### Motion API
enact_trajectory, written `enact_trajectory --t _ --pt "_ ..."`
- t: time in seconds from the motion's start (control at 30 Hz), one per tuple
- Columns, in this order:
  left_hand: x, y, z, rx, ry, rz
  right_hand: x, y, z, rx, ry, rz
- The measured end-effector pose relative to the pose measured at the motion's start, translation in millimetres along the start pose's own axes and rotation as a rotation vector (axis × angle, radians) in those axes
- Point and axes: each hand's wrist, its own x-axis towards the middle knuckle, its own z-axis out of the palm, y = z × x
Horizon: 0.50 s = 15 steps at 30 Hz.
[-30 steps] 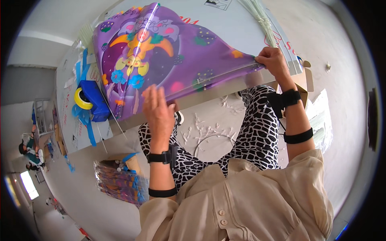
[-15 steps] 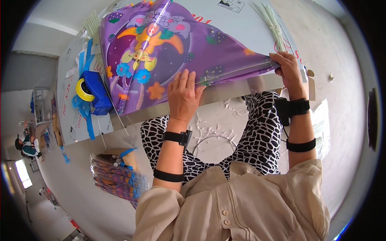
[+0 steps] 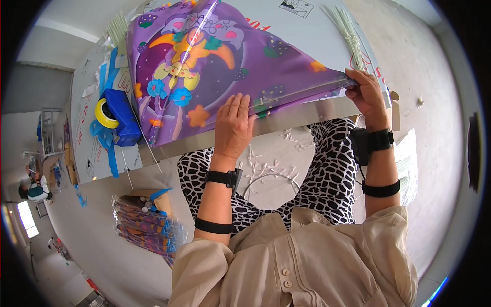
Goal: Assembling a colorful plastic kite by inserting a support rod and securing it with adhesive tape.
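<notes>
A purple kite, printed with cartoon figures, stars and a moon, lies across the table in front of me. My left hand rests on its near edge, fingers stretched out and lying flat. At the kite's right corner, my right hand pinches the narrow end between thumb and fingers. A clear strip runs along the near edge between both hands. A blue tape dispenser with a yellow roll stands beside the kite's left side, next to a thin rod.
Bundles of thin pale rods lie at the table's far right and far left. Blue strips hang by the dispenser. Wrapped packages sit on the floor at left, white pieces between my legs. Another person is far left.
My left hand has slid slightly right and down along the near edge. The right hand keeps its pinch on the corner, which has dropped a little. The kite lies nearly as before.
</notes>
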Motion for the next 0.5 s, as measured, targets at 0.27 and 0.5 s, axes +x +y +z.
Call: enact_trajectory --t 0.27,0.5 --pt "-1.4 -8.5 2.4 0.035 0.047 -0.027 -41.2 3.5 75.1 -1.338 0.063 -1.110" --pt "1.6 -9.1 8.0 -0.008 0.064 -0.025 -25.9 55.6 110.2 -1.651 -0.239 -1.277"
